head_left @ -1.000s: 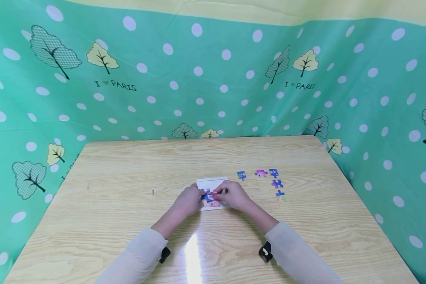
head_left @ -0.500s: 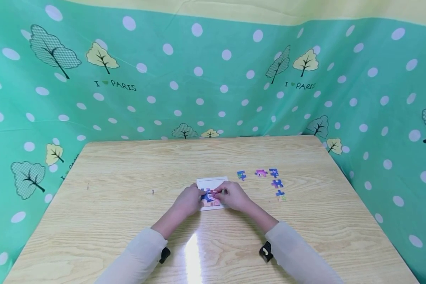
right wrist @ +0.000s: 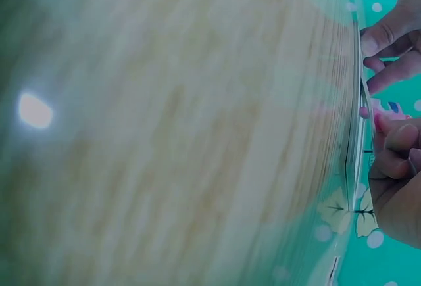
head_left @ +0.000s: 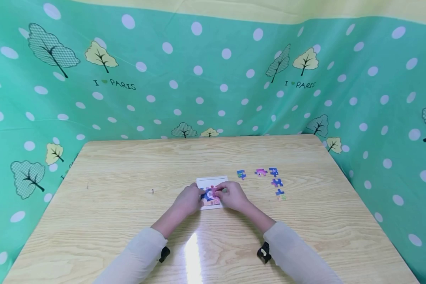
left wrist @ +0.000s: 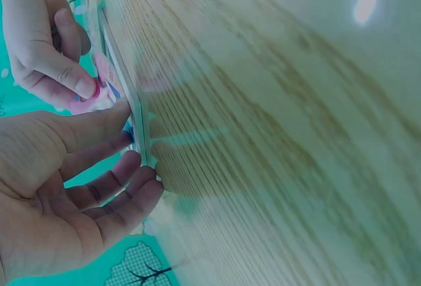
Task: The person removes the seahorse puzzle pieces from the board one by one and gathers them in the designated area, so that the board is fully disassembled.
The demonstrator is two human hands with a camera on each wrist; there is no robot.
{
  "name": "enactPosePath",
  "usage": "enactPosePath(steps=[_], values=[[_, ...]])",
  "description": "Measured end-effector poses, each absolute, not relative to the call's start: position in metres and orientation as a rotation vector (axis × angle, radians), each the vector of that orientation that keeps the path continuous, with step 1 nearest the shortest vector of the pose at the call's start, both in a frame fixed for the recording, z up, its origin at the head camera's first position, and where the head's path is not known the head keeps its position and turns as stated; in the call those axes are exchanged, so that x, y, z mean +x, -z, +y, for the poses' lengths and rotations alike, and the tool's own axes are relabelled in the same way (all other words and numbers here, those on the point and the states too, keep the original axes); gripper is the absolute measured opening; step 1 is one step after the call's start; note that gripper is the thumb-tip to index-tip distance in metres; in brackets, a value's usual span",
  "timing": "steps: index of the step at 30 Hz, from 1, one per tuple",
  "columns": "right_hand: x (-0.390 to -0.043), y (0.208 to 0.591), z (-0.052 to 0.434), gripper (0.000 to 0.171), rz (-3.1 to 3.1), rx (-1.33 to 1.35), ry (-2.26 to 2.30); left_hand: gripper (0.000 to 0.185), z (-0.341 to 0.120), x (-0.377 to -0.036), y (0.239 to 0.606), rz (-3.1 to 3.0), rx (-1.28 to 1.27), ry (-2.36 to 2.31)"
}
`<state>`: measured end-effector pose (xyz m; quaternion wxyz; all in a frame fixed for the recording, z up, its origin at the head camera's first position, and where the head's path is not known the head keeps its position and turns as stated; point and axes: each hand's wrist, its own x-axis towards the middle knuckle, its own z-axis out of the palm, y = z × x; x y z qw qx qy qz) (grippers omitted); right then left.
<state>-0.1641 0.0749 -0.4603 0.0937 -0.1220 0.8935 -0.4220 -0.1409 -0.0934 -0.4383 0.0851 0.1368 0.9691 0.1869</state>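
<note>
Puzzle tray: white, lying flat on the table, about midway between its left and right edges, partly filled with coloured pieces.
Red piece: over the tray's middle, pinched in your right hand.
Right hand: thumb and forefinger pinch the red piece; the other fingers curl under.
Left hand: fingers relaxed and nearly straight, tips touching the tray's left edge.
Loose pieces: five, blue and pink, on the table towards its right edge, well apart from your hands.
Backdrop: green cloth with white dots behind the table's far edge.
</note>
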Motion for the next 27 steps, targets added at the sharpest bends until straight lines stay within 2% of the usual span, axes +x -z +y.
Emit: enactPosePath(steps=[27], values=[[-0.1619,0.4616,0.0656,0.014,2.668,-0.056,1.338,0.038,-0.0922,-0.1390,0.4374,2.878,0.383,-0.521]])
